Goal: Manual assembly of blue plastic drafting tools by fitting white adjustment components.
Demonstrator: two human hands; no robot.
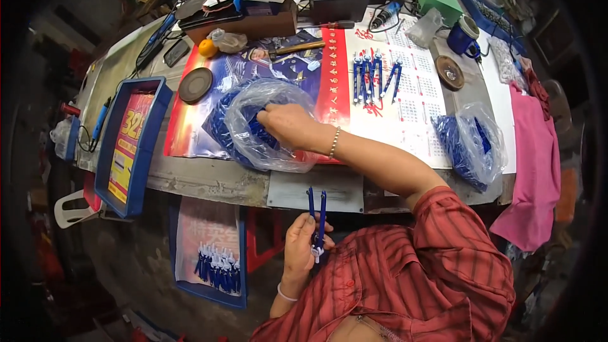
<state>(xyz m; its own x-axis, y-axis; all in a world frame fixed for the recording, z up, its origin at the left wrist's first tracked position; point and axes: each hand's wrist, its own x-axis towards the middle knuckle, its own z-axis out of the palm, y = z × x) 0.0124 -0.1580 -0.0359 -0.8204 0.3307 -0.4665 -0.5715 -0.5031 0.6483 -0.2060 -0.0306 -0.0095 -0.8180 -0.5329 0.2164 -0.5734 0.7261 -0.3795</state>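
Observation:
My left hand [300,245] is closed around a blue drawing compass [322,218], just in front of the table edge. Its two legs point up and its white head is at the bottom. My right arm reaches across to a clear plastic bag [297,161] full of small blue parts [250,128]. In the mouth of that bag my right hand [288,125] has its fingers curled down among the parts; whatever they grip is hidden. Farther right on the table lie several blue compasses with white heads [373,76] in a group.
A second bag of blue parts [462,145] sits at the right. Below the table, a blue tray [244,278] holds several compasses. Another blue tray [152,145] stands at the left. A mug [464,37], an orange [207,48], round dishes [196,85] and a pink cloth [529,171] surround the work area.

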